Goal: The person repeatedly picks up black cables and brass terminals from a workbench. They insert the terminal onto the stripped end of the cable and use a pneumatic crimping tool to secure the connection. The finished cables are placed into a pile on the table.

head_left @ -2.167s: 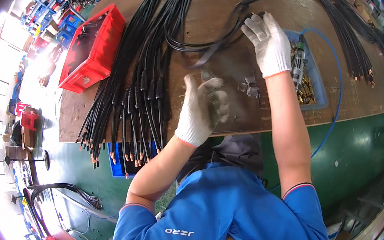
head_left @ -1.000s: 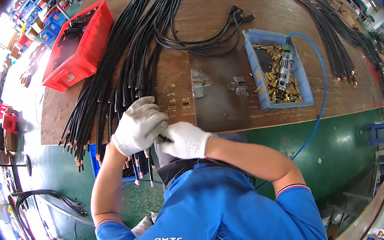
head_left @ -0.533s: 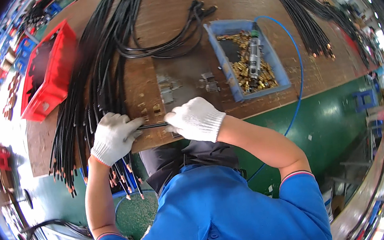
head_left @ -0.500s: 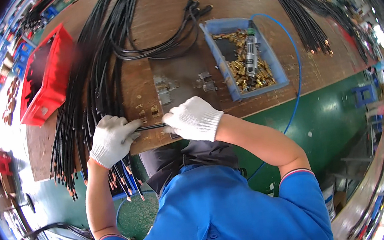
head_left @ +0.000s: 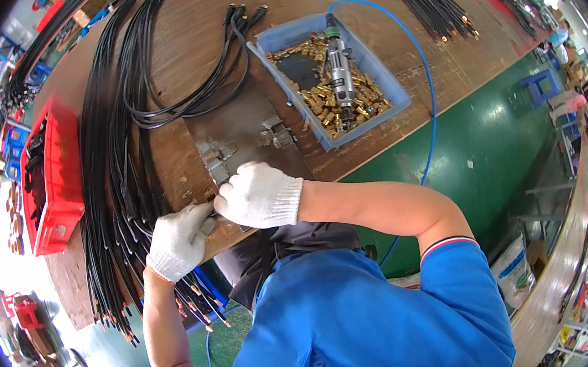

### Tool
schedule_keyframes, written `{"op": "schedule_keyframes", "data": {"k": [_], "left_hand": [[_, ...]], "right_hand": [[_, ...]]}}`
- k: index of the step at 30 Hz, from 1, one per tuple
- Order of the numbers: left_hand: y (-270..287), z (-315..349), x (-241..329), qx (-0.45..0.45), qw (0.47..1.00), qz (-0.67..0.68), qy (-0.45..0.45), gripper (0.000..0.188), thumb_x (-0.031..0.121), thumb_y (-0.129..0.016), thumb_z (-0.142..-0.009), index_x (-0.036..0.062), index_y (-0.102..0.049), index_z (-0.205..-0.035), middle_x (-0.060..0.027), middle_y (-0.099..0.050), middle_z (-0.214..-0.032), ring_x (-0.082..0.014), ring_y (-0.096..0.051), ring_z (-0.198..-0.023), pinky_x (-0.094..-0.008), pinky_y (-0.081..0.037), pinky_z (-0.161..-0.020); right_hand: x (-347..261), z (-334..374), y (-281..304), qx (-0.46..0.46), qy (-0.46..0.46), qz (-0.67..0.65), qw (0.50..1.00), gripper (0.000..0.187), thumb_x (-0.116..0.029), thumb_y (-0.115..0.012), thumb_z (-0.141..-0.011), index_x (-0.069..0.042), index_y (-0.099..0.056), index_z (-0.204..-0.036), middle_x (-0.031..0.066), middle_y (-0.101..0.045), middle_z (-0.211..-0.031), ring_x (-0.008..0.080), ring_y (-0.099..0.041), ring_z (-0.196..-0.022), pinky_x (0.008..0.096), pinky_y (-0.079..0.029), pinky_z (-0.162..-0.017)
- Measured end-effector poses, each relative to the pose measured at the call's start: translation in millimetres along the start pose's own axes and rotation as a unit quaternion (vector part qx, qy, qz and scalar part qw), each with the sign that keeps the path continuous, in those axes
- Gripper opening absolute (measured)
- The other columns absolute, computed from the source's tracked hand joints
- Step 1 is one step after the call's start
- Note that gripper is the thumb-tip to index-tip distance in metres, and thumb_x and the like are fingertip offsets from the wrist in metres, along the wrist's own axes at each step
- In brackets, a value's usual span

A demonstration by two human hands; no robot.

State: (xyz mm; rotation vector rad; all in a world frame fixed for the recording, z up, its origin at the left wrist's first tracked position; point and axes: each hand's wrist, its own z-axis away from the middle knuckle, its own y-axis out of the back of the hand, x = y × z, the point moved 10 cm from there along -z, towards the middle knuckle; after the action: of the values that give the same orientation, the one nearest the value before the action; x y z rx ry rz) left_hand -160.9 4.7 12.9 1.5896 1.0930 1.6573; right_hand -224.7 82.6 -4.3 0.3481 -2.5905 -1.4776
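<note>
My left hand point(head_left: 181, 240), in a white knit glove, is closed on a black cable point(head_left: 213, 215) at the table's near edge. Close beside it, my gloved right hand point(head_left: 258, 196) grips the same cable, its fingers nearly meeting the left ones. Only a short dark bit of cable shows between them; the gloves cover the rest. Just beyond the right hand, metal fixture blocks point(head_left: 217, 164) sit on a dark plate point(head_left: 238, 128). A thick bundle of black cables point(head_left: 106, 139) runs along my left side, copper-coloured ends hanging over the edge.
A blue bin point(head_left: 387, 77) holds brass fittings point(head_left: 369, 97) and a silver air tool point(head_left: 342, 82) on a blue hose point(head_left: 430, 90). At the left stands a red crate point(head_left: 59, 201) with black parts. Looped cables point(head_left: 179, 113) and another bundle point(head_left: 418, 2) lie farther back.
My hands have come closer together, so the cable length seen between them has shrunk. The whole view has turned a little, shifting the bin and crate in the picture.
</note>
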Motion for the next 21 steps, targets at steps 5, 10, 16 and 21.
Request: {"op": "schedule_keyframes", "data": {"k": [5, 10, 16, 21], "left_hand": [[5, -1, -7, 0.002, 1.0, 0.01, 0.018, 0.02, 0.008, -0.068, -0.095, 0.0033, -0.072, -0.114, -0.0223, -0.071, -0.093, -0.0445, -0.072, -0.087, -0.0495, -0.057, -0.075], [6, -1, -1, -0.011, 0.999, -0.04, 0.02, 0.02, 0.008, -0.07, -0.094, 0.0032, -0.072, -0.114, -0.0212, -0.069, -0.087, -0.0434, -0.071, -0.083, -0.0487, -0.056, -0.072], [29, 12, -13, 0.1, 0.994, -0.007, 0.052, 0.018, 0.008, -0.07, -0.096, 0.0027, -0.073, -0.113, -0.021, -0.072, -0.09, -0.0416, -0.073, -0.084, -0.0469, -0.058, -0.074], [24, 0, -7, 0.079, 0.994, 0.052, 0.063, 0.024, 0.008, -0.07, -0.096, -0.0004, -0.073, -0.118, -0.0233, -0.074, -0.103, -0.0425, -0.073, -0.096, -0.0452, -0.058, -0.084]], "right_hand": [[3, -1, 1, 0.009, 0.014, 0.023, 1.0, 0.018, -0.028, -0.067, -0.09, -0.01, -0.068, -0.089, 0.0018, -0.065, -0.069, 0.0209, -0.069, -0.059, 0.038, -0.054, -0.052], [8, 0, 6, 0.009, 0.027, -0.031, 0.999, 0.015, -0.027, -0.068, -0.089, -0.012, -0.069, -0.087, 0.002, -0.068, -0.07, 0.0219, -0.071, -0.061, 0.0383, -0.054, -0.052], [111, 16, 95, 0.022, -0.14, 0.031, 0.989, 0.016, -0.025, -0.065, -0.095, -0.022, -0.08, -0.091, 0.0064, -0.076, -0.082, 0.0258, -0.077, -0.074, 0.0393, -0.061, -0.061], [236, 89, 88, -0.08, -0.452, -0.032, 0.888, 0.038, -0.039, -0.064, -0.103, -0.011, -0.069, -0.129, 0.023, -0.077, -0.116, 0.0424, -0.073, -0.109, 0.0513, -0.057, -0.095]]}}
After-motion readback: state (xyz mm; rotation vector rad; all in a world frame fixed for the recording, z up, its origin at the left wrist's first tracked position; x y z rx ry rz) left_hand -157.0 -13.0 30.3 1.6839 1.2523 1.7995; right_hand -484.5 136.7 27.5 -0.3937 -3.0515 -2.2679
